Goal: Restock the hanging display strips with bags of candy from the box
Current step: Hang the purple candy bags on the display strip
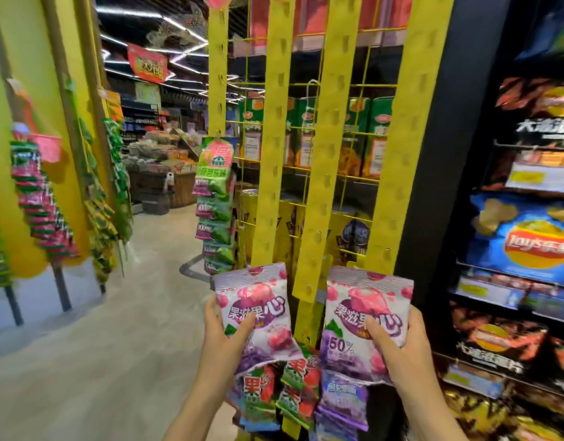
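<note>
Both hands are holding purple grape candy bags upright in the lower centre of the frame, printed faces toward the camera. The left hand (pixel 225 332) is gripping the left candy bag (pixel 256 316) at its left edge, thumb across the front and fingers curled behind. The right hand (pixel 398 345) is clamping the right candy bag (pixel 363 326) from its right side in the same way, thumb on the printed face.

The relation that matters is vertical — each bag's long axis is running up and down, with its crimped top edge pointing up at the yellow display strips (pixel 325 173). The left bag's top is overlapping the bottom of the second strip from the left; the right bag's top is sitting just beside the lower end of the next strip. The hanging hole in each bag is too small to make out.

Above the bags the three middle and right strips are hanging bare, so there looks to be plenty of open room upward. The far-left strip is carrying green guava candy bags (pixel 215 183), and red and purple bags (pixel 298 386) are hanging below the hands. The box is not in view.
</note>
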Tool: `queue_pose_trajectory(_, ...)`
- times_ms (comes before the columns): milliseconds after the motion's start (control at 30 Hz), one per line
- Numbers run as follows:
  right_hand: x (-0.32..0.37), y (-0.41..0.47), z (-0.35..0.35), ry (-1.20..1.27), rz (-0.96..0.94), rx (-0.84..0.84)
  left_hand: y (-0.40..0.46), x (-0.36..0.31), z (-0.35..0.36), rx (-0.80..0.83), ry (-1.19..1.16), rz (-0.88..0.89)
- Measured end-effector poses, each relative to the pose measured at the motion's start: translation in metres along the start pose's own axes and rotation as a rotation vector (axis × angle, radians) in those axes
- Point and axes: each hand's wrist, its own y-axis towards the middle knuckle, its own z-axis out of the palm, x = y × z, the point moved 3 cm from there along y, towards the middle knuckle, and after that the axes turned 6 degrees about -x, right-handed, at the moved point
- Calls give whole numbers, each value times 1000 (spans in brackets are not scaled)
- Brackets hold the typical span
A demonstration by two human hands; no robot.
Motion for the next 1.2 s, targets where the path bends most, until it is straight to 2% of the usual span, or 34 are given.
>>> queue_pose_trajectory(167, -9, 24, 38, -57, -49, -21, 49, 15, -4, 69, 81, 117)
queue_pose_trajectory(300, -18, 48, 59, -52, -162, -60, 87, 29, 2, 145, 130, 124)
queue_pose_trajectory(400, -31, 62, 71, -26, -134, -58, 112, 45, 6, 205, 150, 106)
queue_pose_trajectory(633, -46, 77, 96, -180, -166, -118, 157, 80, 12, 371, 200, 18)
queue_pose_trajectory(933, -49, 69, 116, -240, -102, -216, 196, 95, 28, 560, 181, 12)
queue_pose_trajectory(1200, -55, 66, 125, -295, -63, -265, 217, 109, 44, 608, 137, 13)
